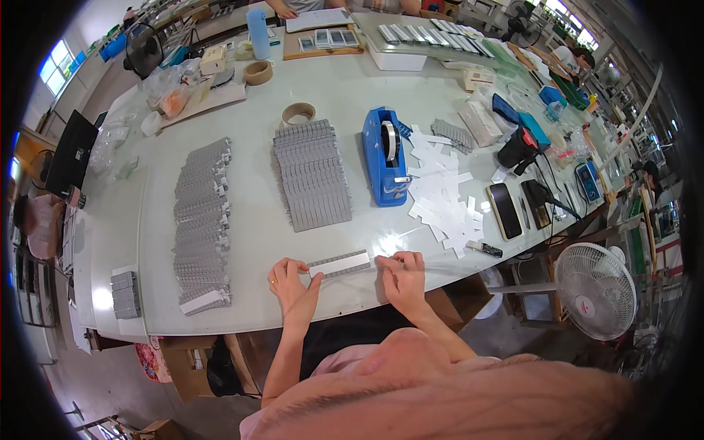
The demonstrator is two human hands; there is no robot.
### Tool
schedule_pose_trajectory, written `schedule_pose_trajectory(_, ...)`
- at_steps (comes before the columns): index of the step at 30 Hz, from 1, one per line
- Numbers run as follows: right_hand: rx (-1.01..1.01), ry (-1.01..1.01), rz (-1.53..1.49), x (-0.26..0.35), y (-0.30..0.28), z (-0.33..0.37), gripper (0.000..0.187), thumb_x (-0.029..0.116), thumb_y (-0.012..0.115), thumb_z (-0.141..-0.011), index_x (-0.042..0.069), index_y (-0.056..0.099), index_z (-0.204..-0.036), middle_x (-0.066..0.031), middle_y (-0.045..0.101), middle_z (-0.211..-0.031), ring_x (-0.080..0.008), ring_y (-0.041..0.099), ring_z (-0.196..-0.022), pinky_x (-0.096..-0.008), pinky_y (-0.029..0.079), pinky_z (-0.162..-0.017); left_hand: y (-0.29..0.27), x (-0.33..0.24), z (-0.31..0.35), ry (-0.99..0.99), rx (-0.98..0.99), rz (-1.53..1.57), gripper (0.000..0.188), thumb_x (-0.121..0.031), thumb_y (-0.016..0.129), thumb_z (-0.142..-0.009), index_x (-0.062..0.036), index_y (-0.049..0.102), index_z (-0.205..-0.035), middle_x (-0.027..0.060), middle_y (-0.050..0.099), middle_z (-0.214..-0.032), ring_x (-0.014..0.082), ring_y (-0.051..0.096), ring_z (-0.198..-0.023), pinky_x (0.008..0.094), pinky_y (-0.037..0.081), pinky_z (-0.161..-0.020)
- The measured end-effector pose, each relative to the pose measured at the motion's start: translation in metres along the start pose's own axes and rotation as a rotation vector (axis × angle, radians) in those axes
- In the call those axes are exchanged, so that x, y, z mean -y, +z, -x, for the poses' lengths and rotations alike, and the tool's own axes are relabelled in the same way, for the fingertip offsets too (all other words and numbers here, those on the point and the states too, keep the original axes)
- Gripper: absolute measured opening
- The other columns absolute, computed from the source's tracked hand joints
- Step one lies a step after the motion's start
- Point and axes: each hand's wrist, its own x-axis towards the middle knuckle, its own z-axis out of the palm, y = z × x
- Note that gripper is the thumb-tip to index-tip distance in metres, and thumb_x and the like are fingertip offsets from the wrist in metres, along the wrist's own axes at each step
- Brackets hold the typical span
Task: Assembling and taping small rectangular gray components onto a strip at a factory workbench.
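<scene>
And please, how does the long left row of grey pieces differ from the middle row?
The left row looks longer and narrower; the middle row looks shorter and wider. The left row's near end carries a white strip; the middle row's near end shows plain grey. Both are overlapping grey pieces.

From my end this looks like a small factory workshop — big worktable (249, 253), stacked gray strips (314, 180), tape dispenser (378, 161), industrial-looking fans (595, 291), co-workers (565, 59) around.
</scene>
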Motion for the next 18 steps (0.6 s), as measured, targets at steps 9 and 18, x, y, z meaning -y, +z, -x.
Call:
schedule_pose_trajectory(9, 0.008, 0.045, -0.009, 0.0, 0.003, 0.001, 0.021, 0.005, 0.066, -0.081, 0.012, 0.072, -0.099, -0.0054, 0.058, -0.093, -0.0282, 0.054, -0.087, -0.0405, 0.043, -0.076, -0.001, 0.001, 0.002, 0.025, 0.001, -0.007, 0.038, -0.008, 0.082, -0.072, -0.0109, 0.056, -0.098, 0.0078, 0.048, -0.117, 0.0328, 0.039, -0.119, 0.0475, 0.029, -0.103)
schedule_pose_trajectory(18, -0.163, 0.025, 0.019, -0.034, -0.027, -0.115, 0.018, 0.015, 0.07, -0.084, 0.011, 0.072, -0.101, -0.0085, 0.063, -0.093, -0.0291, 0.054, -0.093, -0.039, 0.044, -0.083, -0.001, 0.005, 0.003, 0.077, -0.038, 0.002, 0.036, -0.008, 0.082, -0.072, -0.011, 0.056, -0.096, 0.008, 0.048, -0.117, 0.0323, 0.04, -0.119, 0.0473, 0.029, -0.103)
